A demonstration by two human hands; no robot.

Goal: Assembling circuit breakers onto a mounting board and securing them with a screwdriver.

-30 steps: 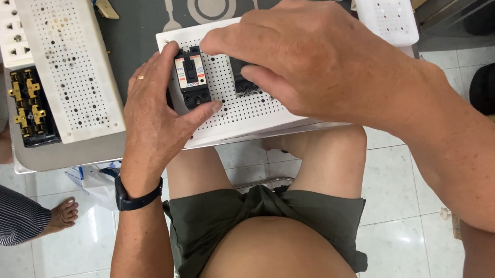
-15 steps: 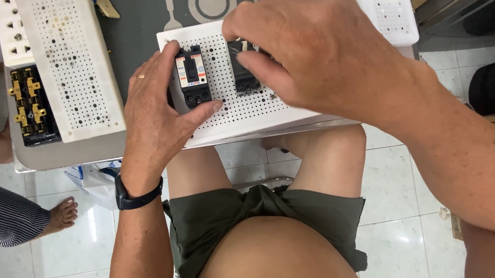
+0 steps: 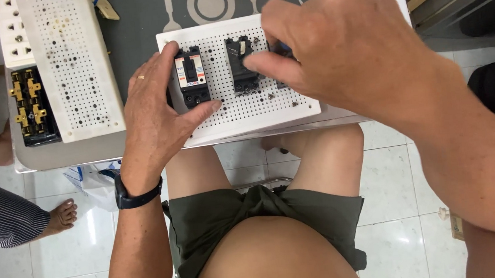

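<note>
A white perforated board (image 3: 257, 112) lies on the table edge above my knees. My left hand (image 3: 154, 114) rests on its left part, thumb and forefinger bracketing a black breaker with a red-and-white label (image 3: 191, 76). A second black breaker (image 3: 240, 66) stands uncovered in the middle of the board. My right hand (image 3: 349, 45) hovers over the board's right side, its thumb tip beside that second breaker and its fingers curled onto a third dark component (image 3: 282, 84) that is mostly hidden.
Another perforated white board (image 3: 70, 59) lies at the left, with a white socket strip (image 3: 12, 28) and a black terminal block with brass parts (image 3: 33, 109). A grey mat (image 3: 132, 24) covers the table. Another person's bare foot (image 3: 62, 215) stands on the tiled floor.
My right hand has slid up and to the right, uncovering the middle breaker. My left hand has stayed around the left breaker.
</note>
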